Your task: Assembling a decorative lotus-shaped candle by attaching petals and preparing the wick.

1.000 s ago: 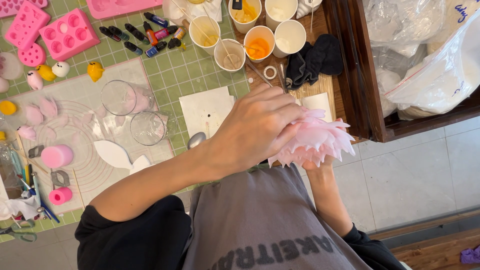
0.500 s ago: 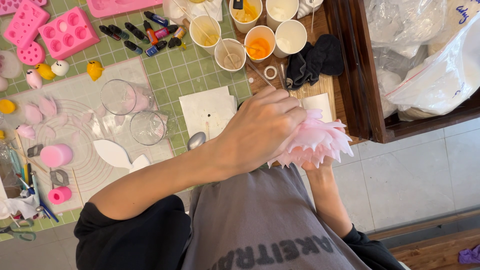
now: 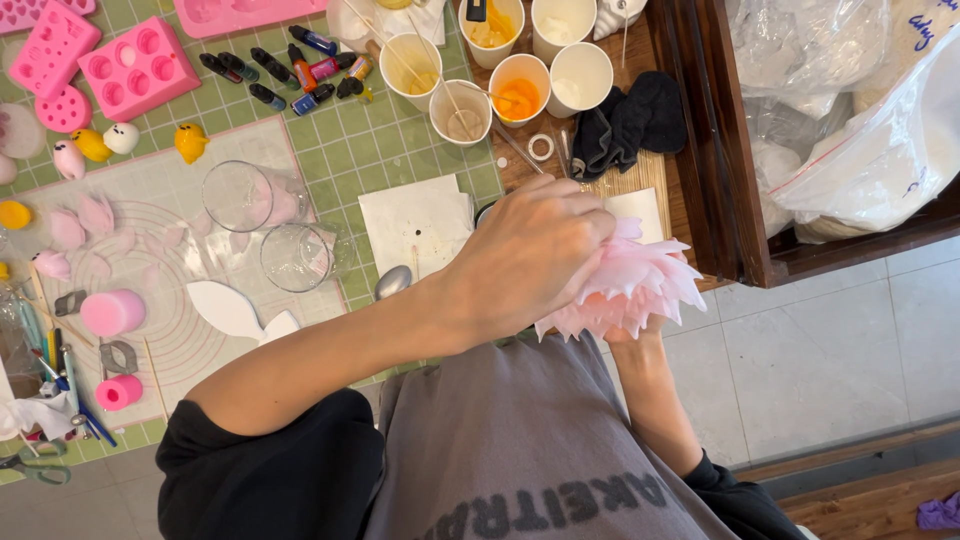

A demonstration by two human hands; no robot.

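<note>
Already the pale pink, many-petalled flower of soft moulded material point(image 3: 632, 285) looks well built up: several layers of pointed petals fan out from a full body, which suggests that most of the assembly is done. Still, loose pink petals point(image 3: 82, 222) lie on the translucent round-marked work mat point(image 3: 180, 330), so more may remain to be added; that is a judgement only. The flower is held in the air just off the table's near edge, above the person's grey lap, beside the dark wooden shelf unit point(image 3: 722, 150). The left hand point(image 3: 525, 255) lies over the flower's top, fingers curled and pressing on the petals, closed around it. The right hand point(image 3: 632, 333) is almost wholly hidden beneath the flower; only its wrist shows, and it seems to cup the base, though its grasp cannot be told. The petal tips point mostly right and downward in the picture, away from the table, so the flower's axis seems to run from the left hand's palm out towards the tiled floor point(image 3: 830, 360), tilted rather than upright.
</note>
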